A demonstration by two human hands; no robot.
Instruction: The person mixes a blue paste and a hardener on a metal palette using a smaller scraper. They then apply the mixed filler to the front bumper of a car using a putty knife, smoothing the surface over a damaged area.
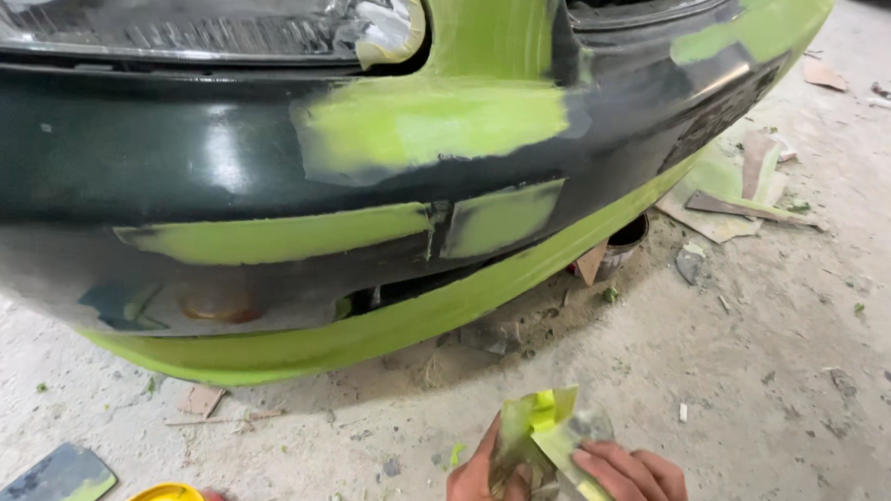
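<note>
Low in the head view, my left hand [483, 483] and my right hand [638, 483] both grip a crumpled scrap of paper [548, 431] smeared with green filler. The left thumb presses its left side, and the right fingers pinch its lower right edge. Above them stretches a dark car bumper [119, 156] with wide patches of green filler [431, 125] and a green band along its lower lip [362, 332]. A headlight [176, 8] sits at the top left.
On the dusty concrete floor lie a flat spreader [60, 476] and a yellow-lidded can [176, 497] at the bottom left. A small tin [622, 244] stands under the bumper. Cardboard scraps [739, 188] lie at the right, with debris scattered about.
</note>
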